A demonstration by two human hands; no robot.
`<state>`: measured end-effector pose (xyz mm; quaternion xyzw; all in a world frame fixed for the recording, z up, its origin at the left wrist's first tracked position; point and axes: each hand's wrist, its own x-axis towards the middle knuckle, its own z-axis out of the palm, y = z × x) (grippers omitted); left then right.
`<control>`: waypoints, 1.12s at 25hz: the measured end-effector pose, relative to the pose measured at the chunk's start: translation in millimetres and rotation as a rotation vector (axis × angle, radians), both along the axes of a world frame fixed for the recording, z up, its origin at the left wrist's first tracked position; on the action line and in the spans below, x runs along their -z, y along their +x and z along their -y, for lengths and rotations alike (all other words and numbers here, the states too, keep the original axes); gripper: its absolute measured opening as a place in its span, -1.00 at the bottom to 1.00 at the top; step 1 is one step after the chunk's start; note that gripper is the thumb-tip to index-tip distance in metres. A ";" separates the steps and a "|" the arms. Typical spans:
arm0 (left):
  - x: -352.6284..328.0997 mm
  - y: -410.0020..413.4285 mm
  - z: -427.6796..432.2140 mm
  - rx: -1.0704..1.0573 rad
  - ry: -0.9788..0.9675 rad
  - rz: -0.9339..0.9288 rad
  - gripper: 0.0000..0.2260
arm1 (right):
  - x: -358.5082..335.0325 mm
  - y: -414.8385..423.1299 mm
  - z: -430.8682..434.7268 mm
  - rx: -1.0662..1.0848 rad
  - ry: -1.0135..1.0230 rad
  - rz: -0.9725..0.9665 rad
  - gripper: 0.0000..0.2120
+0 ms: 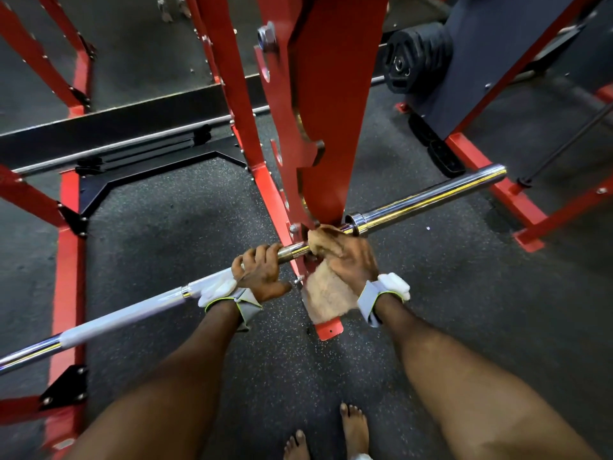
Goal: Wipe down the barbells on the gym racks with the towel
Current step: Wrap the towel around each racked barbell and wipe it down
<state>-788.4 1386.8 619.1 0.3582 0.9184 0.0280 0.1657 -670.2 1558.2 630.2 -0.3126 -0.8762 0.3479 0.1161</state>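
**Towel bunched at the rack hook, bar free to roll**

The barbell (428, 202) lies low across the red rack (331, 111), running from lower left to upper right, with its chrome sleeve jutting past the upright. The tan towel (328, 293) is folded over the bar just inside the collar, right where the bar meets the rack's hook. Its loose tail hangs below the bar, beside the rack's foot.

The likeliest trouble is that tail. If the wipe runs along the bar, the cloth could snag between bar and hook, or on the bolts there, and drag out of the grip. The bar can also turn in its seat, so a hard rub might only spin it rather than clean it, and a strong sideways pull might nudge it off the hook. Bare feet (355, 426) stand on the rubber floor (166, 227) close beneath, so a dropped bar would be serious. Fingers working this tight to the upright could get pinched.

The left hand (262, 273) has its fingers curled round the bare shaft, just left of the upright. The right hand (353, 260) is closed over the towel, clamping it round the bar at the upright. The hands are near each other, with the hook between them.
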 end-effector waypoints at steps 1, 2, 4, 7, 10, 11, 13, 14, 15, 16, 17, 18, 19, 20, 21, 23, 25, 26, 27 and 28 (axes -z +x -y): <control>0.6 0.4 0.5 0.000 0.002 -0.001 -0.15 | 2.3 2.8 -11.9 0.065 -0.059 0.008 -0.77; 0.9 0.0 0.6 0.002 0.006 -0.016 -0.14 | 2.7 4.6 -21.8 0.187 -0.136 0.017 -0.76; 2.5 1.7 0.7 0.001 0.021 -0.037 -0.16 | 1.5 2.8 -19.2 0.313 -0.155 0.062 -0.69; 4.0 4.1 2.3 -0.005 0.038 -0.061 -0.16 | 7.1 -8.3 20.4 0.012 -0.020 0.039 -0.60; 8.8 7.2 5.3 -0.005 0.069 -0.098 -0.16 | 0.0 2.9 -4.3 0.021 0.084 0.108 -0.64; 13.3 8.8 6.9 0.005 0.100 -0.130 -0.19 | 1.8 6.0 -18.1 0.129 0.083 0.119 -0.66; 22.0 11.5 7.6 0.004 0.165 -0.196 -0.28 | -2.3 8.4 -23.0 0.263 0.081 0.133 -0.70; 25.4 13.4 7.8 -0.008 0.190 -0.227 -0.34 | -4.4 5.1 -11.8 0.260 0.099 0.157 -0.73; 26.7 15.4 7.2 -0.026 0.214 -0.258 -0.39 | -5.5 -0.4 5.2 0.180 0.099 0.148 -0.78; 26.7 17.5 6.4 -0.044 0.231 -0.279 -0.42 | -2.3 -2.1 18.2 0.054 0.115 0.141 -0.81; 25.2 18.5 6.2 -0.058 0.242 -0.289 -0.45 | 0.8 -2.1 20.6 -0.058 0.154 0.153 -0.81; 24.6 18.6 6.5 -0.062 0.248 -0.288 -0.46 | 0.4 -0.4 12.8 -0.109 0.185 0.174 -0.80; 24.7 18.3 7.0 -0.055 0.251 -0.292 -0.46 | -0.2 3.1 -4.6 -0.087 0.226 0.166 -0.79; 25.0 18.0 8.9 -0.047 0.246 -0.301 -0.45 | -4.0 10.1 -14.9 0.012 0.163 0.112 -0.80; 25.8 17.7 10.2 -0.042 0.240 -0.308 -0.45 | -8.7 18.1 -14.8 0.137 0.100 0.092 -0.85; 26.1 17.6 9.0 -0.043 0.234 -0.315 -0.44 | -23.9 17.4 4.7 0.197 0.055 0.071 -0.85; 26.4 18.9 7.7 -0.054 0.242 -0.320 -0.43 | -10.8 0.3 33.8 0.099 0.079 0.063 -0.89; 26.6 18.5 8.0 -0.054 0.251 -0.317 -0.43 | -6.9 -1.7 25.2 0.138 0.030 0.179 -0.92; 26.8 17.2 8.6 -0.050 0.259 -0.307 -0.42 | 0.3 1.9 5.9 0.270 -0.076 0.293 -0.88; 27.1 15.9 9.6 -0.038 0.261 -0.295 -0.42 | 7.3 -4.4 -20.9 0.511 -0.009 0.266 -0.85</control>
